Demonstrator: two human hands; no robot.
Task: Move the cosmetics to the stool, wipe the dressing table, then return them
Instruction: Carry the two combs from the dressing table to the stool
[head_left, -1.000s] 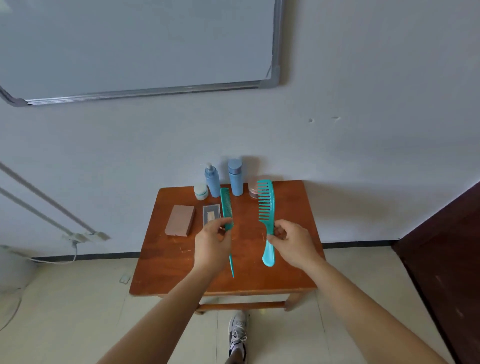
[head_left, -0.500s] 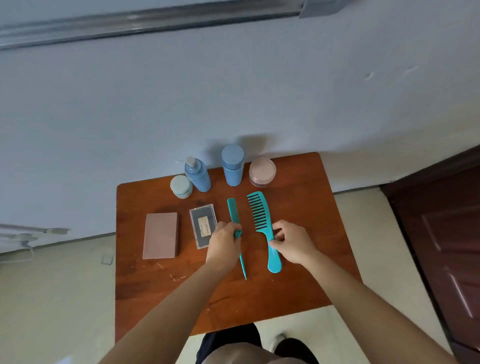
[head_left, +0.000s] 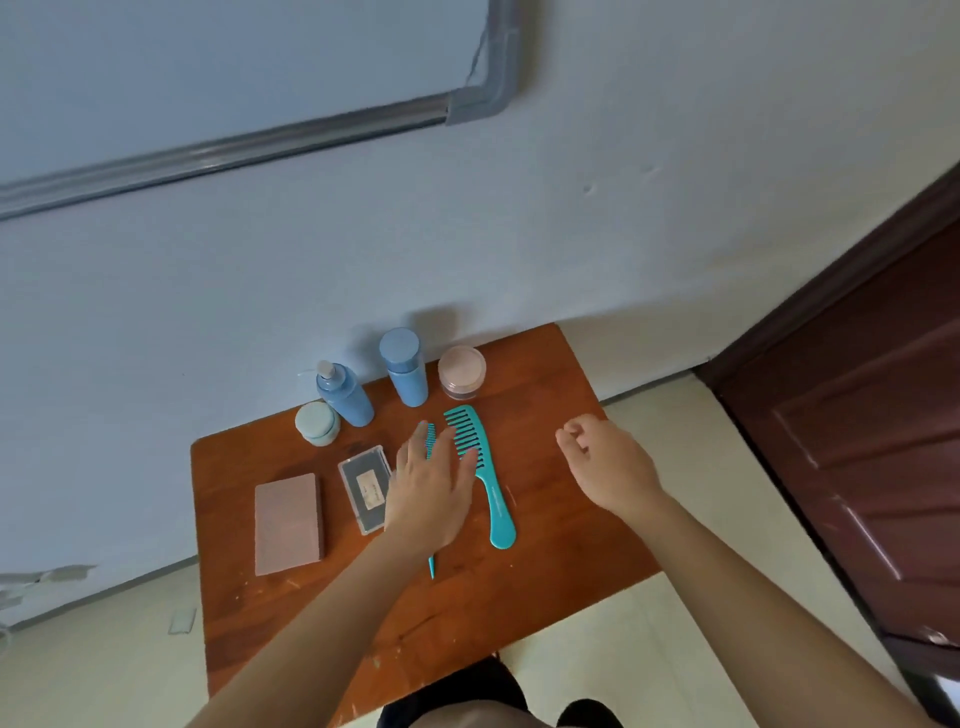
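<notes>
Fingers (head_left: 415, 447) of the left hand (head_left: 431, 488) are now straight and spread, holding nothing. They lie over the tail comb (head_left: 430, 435), and I cannot tell whether they touch it. The right hand (head_left: 608, 467) has drawn off to the right, its fingers loosely curled and empty, well apart from the wide-tooth comb (head_left: 493, 493). Half a second ago each hand pinched a comb by its handle, and a second ago both combs were up in the air. Now both lie flat on the wooden worktop (head_left: 545, 545), side by side, teeth toward the wall, so the pair has just been set down and let go.

Behind the combs, along the wall, stand a small pale green jar (head_left: 318, 423), a blue pump bottle (head_left: 345, 395), a blue capped bottle (head_left: 405, 374) and a pink jar (head_left: 461, 371). To the left of the combs lie a clear-lidded case (head_left: 366, 488) and a pink-brown flat box (head_left: 288, 522).

With everything laid out in neat order and both hands free, this placing step looks finished. Whether this surface is the stool or the dressing table the view does not settle, and no cloth shows. A dark wooden door (head_left: 857, 441) stands at the right.
</notes>
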